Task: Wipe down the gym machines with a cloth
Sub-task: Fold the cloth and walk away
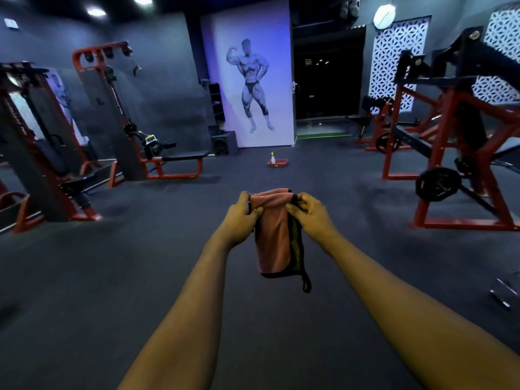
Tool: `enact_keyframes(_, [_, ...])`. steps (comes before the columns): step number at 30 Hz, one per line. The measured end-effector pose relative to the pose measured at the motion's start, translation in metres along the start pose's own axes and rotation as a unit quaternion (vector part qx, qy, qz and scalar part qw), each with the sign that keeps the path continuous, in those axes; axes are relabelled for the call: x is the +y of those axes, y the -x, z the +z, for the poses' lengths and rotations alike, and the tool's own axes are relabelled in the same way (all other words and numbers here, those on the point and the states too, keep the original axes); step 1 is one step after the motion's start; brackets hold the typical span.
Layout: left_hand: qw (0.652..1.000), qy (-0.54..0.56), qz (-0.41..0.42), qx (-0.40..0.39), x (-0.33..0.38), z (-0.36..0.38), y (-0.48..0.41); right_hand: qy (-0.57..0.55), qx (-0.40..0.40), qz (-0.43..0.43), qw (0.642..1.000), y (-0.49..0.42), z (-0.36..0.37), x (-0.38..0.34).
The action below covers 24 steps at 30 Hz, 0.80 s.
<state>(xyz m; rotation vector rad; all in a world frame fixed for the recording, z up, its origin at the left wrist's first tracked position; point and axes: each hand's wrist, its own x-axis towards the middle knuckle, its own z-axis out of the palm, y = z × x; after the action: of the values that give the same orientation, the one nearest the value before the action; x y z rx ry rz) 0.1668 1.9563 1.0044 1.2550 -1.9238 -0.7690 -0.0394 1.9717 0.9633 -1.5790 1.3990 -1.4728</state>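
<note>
A pink cloth (pixel 274 237) with a dark edge and a small loop hangs folded in front of me, above the dark floor. My left hand (pixel 243 213) pinches its top left corner and my right hand (pixel 312 212) pinches its top right corner. Red and black gym machines stand around: a cable row machine (pixel 118 114) at the left, another machine (pixel 36 147) at the far left, and a plate-loaded machine (pixel 461 130) at the right.
A red tray (pixel 277 163) with a spray bottle (pixel 272 158) sits on the floor ahead, near a wall poster. A speaker (pixel 223 144) stands by the wall. A weight plate (pixel 438 183) hangs on the right machine. Dumbbells (pixel 505 292) lie at the lower right.
</note>
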Motion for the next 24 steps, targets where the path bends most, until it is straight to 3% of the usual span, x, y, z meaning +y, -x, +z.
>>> enact_keyframes(18, [0.999, 0.011, 0.018, -0.032, -0.183, -0.045, -0.494, 0.018, 0.020, 0.005, 1.000, -0.469, 0.114, 0.150])
enact_keyframes(24, [0.998, 0.016, 0.017, -0.052, -0.249, -0.030, -0.668, 0.031, 0.023, 0.014, 0.999, -0.629, 0.136, 0.225])
